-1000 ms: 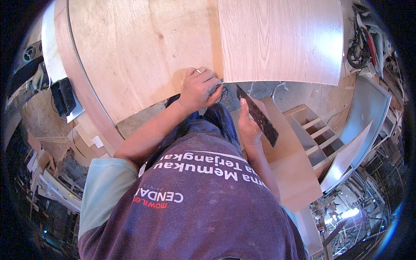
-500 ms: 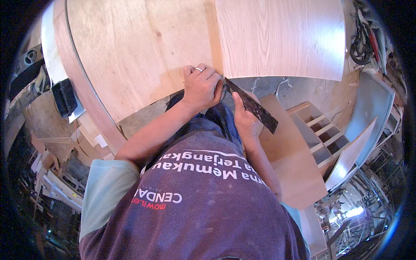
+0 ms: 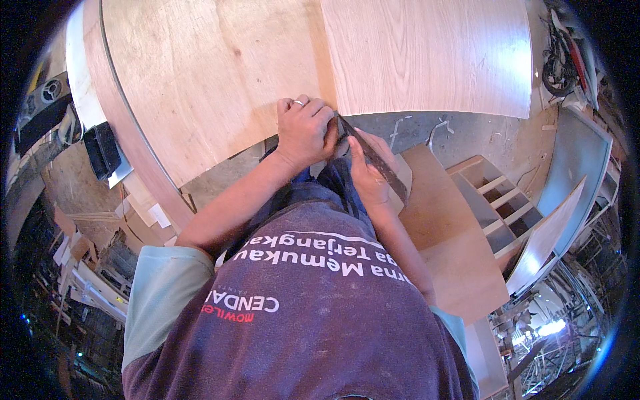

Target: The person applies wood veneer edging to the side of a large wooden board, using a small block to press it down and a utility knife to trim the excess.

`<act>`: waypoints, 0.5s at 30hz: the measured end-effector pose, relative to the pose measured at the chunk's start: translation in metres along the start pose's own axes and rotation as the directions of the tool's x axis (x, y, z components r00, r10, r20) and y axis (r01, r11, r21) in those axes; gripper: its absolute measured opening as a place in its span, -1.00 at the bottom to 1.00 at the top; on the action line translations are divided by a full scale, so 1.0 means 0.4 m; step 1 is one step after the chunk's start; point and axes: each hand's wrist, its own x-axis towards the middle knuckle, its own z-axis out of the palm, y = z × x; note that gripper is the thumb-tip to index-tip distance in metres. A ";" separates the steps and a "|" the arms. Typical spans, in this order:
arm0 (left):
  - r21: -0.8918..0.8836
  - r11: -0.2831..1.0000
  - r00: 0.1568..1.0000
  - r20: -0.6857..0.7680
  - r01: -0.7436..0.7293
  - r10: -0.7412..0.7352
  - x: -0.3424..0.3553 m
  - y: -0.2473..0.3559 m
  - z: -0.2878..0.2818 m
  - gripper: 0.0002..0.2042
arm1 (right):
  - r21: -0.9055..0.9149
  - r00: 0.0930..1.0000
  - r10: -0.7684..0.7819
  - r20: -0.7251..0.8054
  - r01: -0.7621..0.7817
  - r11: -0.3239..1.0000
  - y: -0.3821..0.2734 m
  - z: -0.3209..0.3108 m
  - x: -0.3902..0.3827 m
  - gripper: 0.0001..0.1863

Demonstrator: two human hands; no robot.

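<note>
Clock from my hands, 12 straight ahead. Left hand (image 3: 307, 130): fingers bent at the near edge of the pale plywood board (image 3: 200, 73), silver-coloured ring (image 3: 299, 103) on; whether it clamps the edge or something small there, can't tell. Right hand (image 3: 371, 175): closed on the long, flat, dark brown strip-shaped tool (image 3: 380, 163), thumb along one face, fingers round the other. Tool slants from 11 to 5, its 11 end right by my left fingertips; contact unclear. Hands close together, tool between.

Plywood fills 9 to 12. Glossy pale pinkish wood-grain sheet (image 3: 427, 53) at 1 to 2, its left edge next to a tan strip (image 3: 325, 67) on the plywood. Flat brown board (image 3: 447, 233) at 4 to 5; open grey wooden box frame with pale slats (image 3: 497, 200) at 4. Blue-grey panel (image 3: 583, 157) at 3. Black boxy object (image 3: 102, 151) at 9. My dark printed shirt (image 3: 300, 300) at 6.
</note>
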 end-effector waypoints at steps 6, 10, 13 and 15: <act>-0.029 0.999 0.998 0.037 0.044 -0.043 0.008 0.010 -0.001 -0.91 | 0.019 0.998 -0.068 -0.016 0.069 0.997 0.010 0.006 0.005 -0.79; -0.047 0.997 0.998 0.017 0.064 -0.064 0.013 0.011 0.001 -0.93 | -0.072 0.981 -0.190 -0.042 0.187 0.980 -0.013 0.021 0.007 -0.79; -0.056 0.996 0.997 0.010 0.072 -0.071 0.014 0.008 0.006 -0.92 | -0.110 0.971 -0.230 -0.057 0.223 0.969 -0.017 0.032 0.003 -0.80; -0.065 0.994 0.996 0.014 0.089 -0.088 0.014 0.009 0.004 -0.92 | -0.124 0.970 -0.237 -0.048 0.230 0.965 -0.016 0.039 0.004 -0.79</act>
